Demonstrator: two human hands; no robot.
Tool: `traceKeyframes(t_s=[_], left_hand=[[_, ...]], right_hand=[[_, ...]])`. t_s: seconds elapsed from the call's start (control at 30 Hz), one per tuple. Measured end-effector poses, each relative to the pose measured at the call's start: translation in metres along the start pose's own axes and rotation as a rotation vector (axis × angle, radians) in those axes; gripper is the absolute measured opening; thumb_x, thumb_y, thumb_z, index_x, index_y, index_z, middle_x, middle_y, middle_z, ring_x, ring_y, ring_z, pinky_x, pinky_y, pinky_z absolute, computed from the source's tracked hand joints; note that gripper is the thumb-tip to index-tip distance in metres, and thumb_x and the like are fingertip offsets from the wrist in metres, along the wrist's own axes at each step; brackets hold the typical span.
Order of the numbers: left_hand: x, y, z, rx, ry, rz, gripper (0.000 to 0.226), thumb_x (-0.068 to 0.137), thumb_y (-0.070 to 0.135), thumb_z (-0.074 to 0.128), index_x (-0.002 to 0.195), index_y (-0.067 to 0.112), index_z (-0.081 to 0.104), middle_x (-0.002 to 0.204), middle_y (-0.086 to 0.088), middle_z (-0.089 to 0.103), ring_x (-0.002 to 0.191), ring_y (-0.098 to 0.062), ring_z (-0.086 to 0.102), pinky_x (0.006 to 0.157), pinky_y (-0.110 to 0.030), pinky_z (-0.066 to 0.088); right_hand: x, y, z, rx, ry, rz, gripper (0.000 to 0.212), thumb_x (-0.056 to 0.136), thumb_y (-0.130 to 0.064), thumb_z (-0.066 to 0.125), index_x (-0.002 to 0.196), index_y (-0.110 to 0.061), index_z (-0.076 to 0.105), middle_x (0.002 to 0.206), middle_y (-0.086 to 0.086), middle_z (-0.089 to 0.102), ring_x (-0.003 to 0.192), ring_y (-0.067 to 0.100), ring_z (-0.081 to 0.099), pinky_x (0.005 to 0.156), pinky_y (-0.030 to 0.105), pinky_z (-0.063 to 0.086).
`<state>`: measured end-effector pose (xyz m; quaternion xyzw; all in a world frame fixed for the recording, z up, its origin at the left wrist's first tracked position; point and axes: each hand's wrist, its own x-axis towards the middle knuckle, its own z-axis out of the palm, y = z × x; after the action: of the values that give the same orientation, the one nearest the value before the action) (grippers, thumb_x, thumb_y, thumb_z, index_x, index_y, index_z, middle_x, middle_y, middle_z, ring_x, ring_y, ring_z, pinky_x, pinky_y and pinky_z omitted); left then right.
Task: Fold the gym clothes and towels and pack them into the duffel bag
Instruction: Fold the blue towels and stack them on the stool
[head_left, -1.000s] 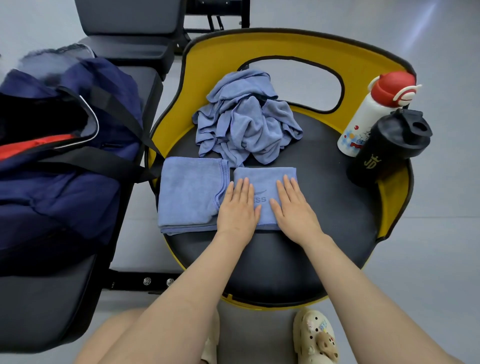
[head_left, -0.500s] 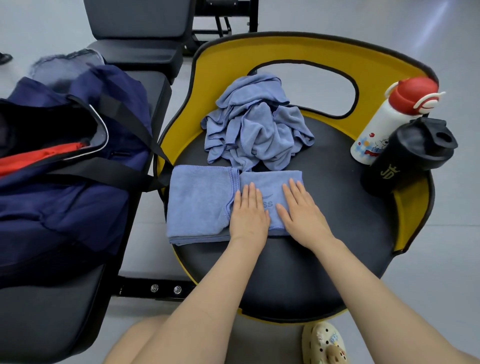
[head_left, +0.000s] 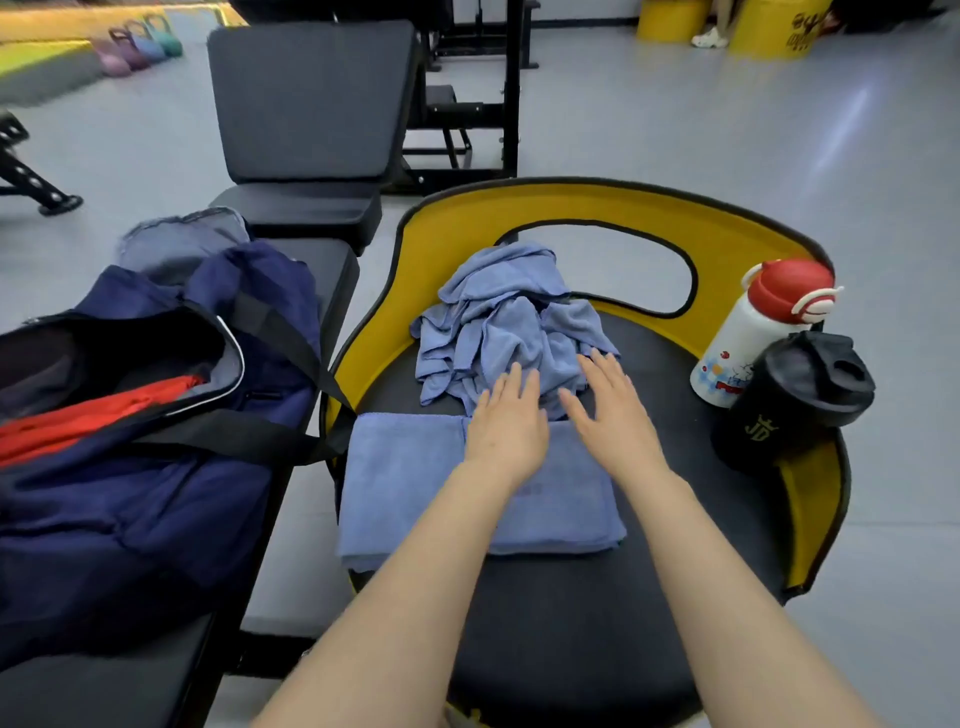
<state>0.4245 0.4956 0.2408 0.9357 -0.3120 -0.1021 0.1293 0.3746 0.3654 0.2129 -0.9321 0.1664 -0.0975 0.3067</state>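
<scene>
Reaching both flat, empty hands, left (head_left: 506, 421) and right (head_left: 615, 415), over folded towels (head_left: 410, 478) on the seat toward the crumpled pile (head_left: 498, 327), we risk dragging the folds loose

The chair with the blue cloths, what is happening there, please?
A person is folding towels on a chair seat. Two folded towels lie side by side at the front. Both hands, left and right, are open and reach over them to the crumpled pile behind. The duffel bag stands open on the bench to the left, with something red inside.
</scene>
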Motion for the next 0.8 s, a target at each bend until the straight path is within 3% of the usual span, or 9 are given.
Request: traceKeyframes(t_s=[0.17, 0.3, 0.47, 0.6, 0.7, 0.8], left_hand=[[0.050, -0.016, -0.044, -0.065, 0.031, 0.068, 0.050, 0.102, 0.020, 0.035, 0.150, 0.012, 0.022, 0.158, -0.005, 0.017, 0.138, -0.026, 0.030, 0.104, -0.039, 0.036], [0.097, -0.034, -0.063, -0.142, 0.083, 0.023, 0.044, 0.102, 0.014, 0.036, 0.146, 0.012, 0.030, 0.152, -0.006, 0.030, 0.128, -0.028, 0.042, 0.100, -0.043, 0.040], [0.152, -0.045, -0.068, -0.093, 0.028, 0.038, 0.053, 0.100, 0.007, 0.042, 0.149, 0.014, 0.023, 0.156, -0.004, 0.024, 0.138, -0.023, 0.032, 0.106, -0.035, 0.035], [0.184, -0.052, -0.068, -0.093, -0.024, -0.043, 0.060, 0.098, 0.005, 0.045, 0.151, 0.015, 0.019, 0.158, -0.003, 0.019, 0.135, -0.026, 0.036, 0.102, -0.040, 0.040], [0.195, -0.061, -0.066, -0.091, -0.006, -0.140, 0.052, 0.099, 0.011, 0.045, 0.147, 0.011, 0.026, 0.152, -0.010, 0.029, 0.128, -0.029, 0.043, 0.098, -0.040, 0.043], [0.198, -0.066, -0.061, -0.090, 0.002, -0.229, 0.050, 0.100, 0.022, 0.047, 0.144, 0.007, 0.030, 0.148, -0.015, 0.027, 0.124, -0.030, 0.045, 0.097, -0.037, 0.042]], right_hand=[[0.051, -0.014, -0.026, 0.097, 0.017, -0.011, 0.052, 0.099, -0.037, 0.048, 0.146, -0.020, 0.036, 0.155, -0.005, 0.029, 0.145, 0.011, 0.017, 0.109, 0.030, 0.026], [0.100, -0.021, -0.033, 0.065, 0.027, -0.012, 0.049, 0.097, -0.037, 0.052, 0.142, -0.019, 0.042, 0.146, 0.000, 0.044, 0.134, 0.019, 0.040, 0.101, 0.037, 0.039], [0.151, -0.028, -0.028, -0.058, -0.048, -0.009, 0.050, 0.096, -0.040, 0.053, 0.139, -0.017, 0.046, 0.141, 0.003, 0.050, 0.125, 0.022, 0.049, 0.095, 0.037, 0.045], [0.176, -0.037, -0.018, -0.128, -0.090, 0.018, 0.045, 0.096, -0.042, 0.052, 0.129, -0.011, 0.054, 0.126, 0.009, 0.060, 0.110, 0.026, 0.057, 0.086, 0.039, 0.050], [0.194, -0.043, -0.008, -0.136, -0.081, 0.049, 0.036, 0.093, -0.040, 0.057, 0.113, -0.011, 0.062, 0.106, 0.011, 0.065, 0.098, 0.027, 0.059, 0.071, 0.032, 0.045], [0.205, -0.049, 0.000, -0.177, -0.079, 0.070, 0.021, 0.091, -0.035, 0.059, 0.095, -0.014, 0.065, 0.093, 0.007, 0.064, 0.093, 0.027, 0.057, 0.069, 0.032, 0.043]])
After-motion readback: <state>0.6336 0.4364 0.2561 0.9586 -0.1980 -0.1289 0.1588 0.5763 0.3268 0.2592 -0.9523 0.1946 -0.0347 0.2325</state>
